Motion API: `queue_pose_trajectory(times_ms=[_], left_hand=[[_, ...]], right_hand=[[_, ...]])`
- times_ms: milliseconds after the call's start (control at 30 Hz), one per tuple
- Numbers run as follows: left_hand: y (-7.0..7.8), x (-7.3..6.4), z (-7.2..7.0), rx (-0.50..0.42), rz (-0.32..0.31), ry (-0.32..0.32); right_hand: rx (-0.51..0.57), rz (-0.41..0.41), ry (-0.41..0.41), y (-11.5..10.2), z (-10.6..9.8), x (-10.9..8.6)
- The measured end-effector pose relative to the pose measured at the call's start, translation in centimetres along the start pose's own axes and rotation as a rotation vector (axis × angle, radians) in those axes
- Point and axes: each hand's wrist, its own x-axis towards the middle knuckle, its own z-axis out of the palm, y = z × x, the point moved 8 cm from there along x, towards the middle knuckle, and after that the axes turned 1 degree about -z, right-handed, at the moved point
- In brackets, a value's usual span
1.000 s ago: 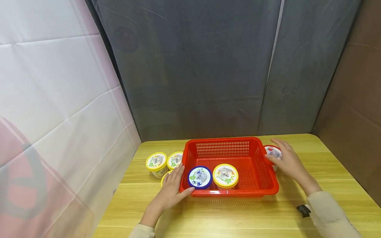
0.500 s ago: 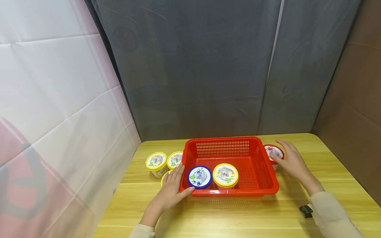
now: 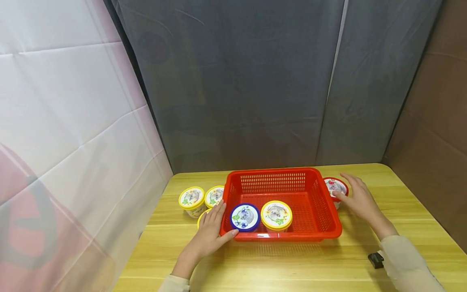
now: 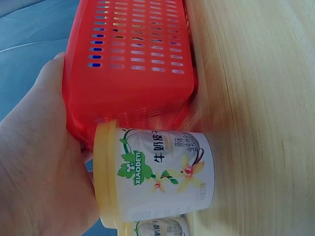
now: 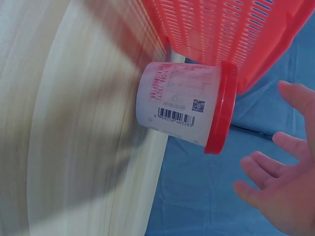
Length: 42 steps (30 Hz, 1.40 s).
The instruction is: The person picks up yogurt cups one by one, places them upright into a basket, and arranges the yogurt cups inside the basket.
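A red plastic basket (image 3: 306, 209) with perforated walls stands on the table. Inside it are a blue-lidded cup (image 3: 245, 217) and a yellow-lidded cup (image 3: 276, 215), both upright. My left hand (image 3: 208, 233) rests on the basket's near left corner, thumb on the front rim and fingers along the left rim. Close below that hand stands another yellow-lidded cup (image 4: 157, 172), mostly covered by it in the head view. Beside the basket's right wall is a red-lidded cup (image 5: 184, 105). My right hand (image 3: 361, 202) hovers near this cup, fingers spread, holding nothing; the right wrist view shows a gap.
Two more yellow-lidded cups, a left one (image 3: 191, 199) and one against the basket (image 3: 214, 196), stand left of the basket. The wooden table (image 3: 292, 267) ends at a grey curtain (image 3: 233, 101) behind, with a white panel (image 3: 73, 121) on the left.
My right hand has shifted slightly right, away from the basket's right rim, and more of the red lid shows. The left hand and basket have stayed put.
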Motion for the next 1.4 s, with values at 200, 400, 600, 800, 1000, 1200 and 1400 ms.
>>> queue_pose_trajectory(times_ms=[200, 400, 600, 800, 1000, 1200, 1400], left_hand=[[0.0, 0.0, -0.1, -0.008, 0.001, 0.005], [0.0, -0.1, 0.0, -0.010, -0.002, 0.003], [0.0, -0.1, 0.0, 0.001, 0.000, 0.004], [0.1, -0.1, -0.1, -0.003, 0.010, 0.011], [0.1, -0.1, 0.0, 0.003, 0.005, 0.007], [0.2, -0.1, -0.1, -0.001, 0.015, 0.020], [0.2, -0.1, -0.1, 0.001, 0.023, 0.031]], right_hand=[[0.004, -0.003, 0.006, 0.3, 0.3, 0.0], [0.008, 0.009, -0.004, 0.9, 0.7, 0.0], [0.014, 0.019, -0.024, 1.6, 1.2, -0.1], [0.016, 0.014, -0.024, 1.8, 1.4, -0.1], [0.018, 0.035, -0.039, 1.9, 1.6, -0.1], [0.022, 0.043, -0.049, 2.1, 1.7, 0.0], [0.028, 0.045, -0.053, 2.4, 2.0, 0.0]])
